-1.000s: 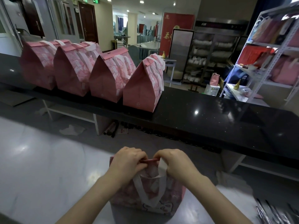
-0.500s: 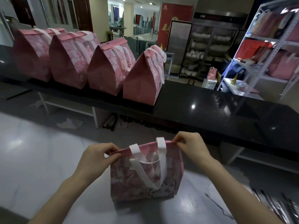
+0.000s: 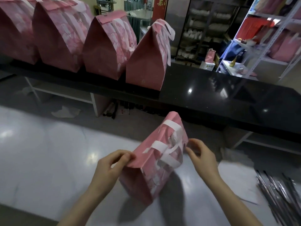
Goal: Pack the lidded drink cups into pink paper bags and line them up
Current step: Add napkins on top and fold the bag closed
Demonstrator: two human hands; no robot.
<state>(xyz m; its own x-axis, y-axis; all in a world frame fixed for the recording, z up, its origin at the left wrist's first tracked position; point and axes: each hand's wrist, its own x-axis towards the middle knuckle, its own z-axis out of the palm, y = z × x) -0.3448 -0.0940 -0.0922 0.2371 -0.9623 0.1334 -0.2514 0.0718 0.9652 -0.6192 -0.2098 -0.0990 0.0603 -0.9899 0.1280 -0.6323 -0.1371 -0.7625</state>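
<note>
A pink paper bag [image 3: 153,173] with white handles is tilted over the white worktop, its folded top pointing away from me. My left hand [image 3: 112,165] pinches the near corner of its folded top. My right hand [image 3: 202,158] hovers at the bag's right side with fingers spread, just off the paper. Several closed pink bags stand in a row on the black counter [image 3: 228,98], the nearest of them [image 3: 146,62] at the row's right end. No cups are visible; whatever the bags hold is hidden.
A white worktop [image 3: 48,152] lies under my hands. Metal tongs or utensils [image 3: 280,194] lie at its right edge. Beyond the counter stands a white shelving rack [image 3: 263,46] with pink and red bags. The counter's right half is bare.
The bag has turned from facing me flat to end-on and tilted. My right hand has let go of its top corner; my left hand still pinches the other corner.
</note>
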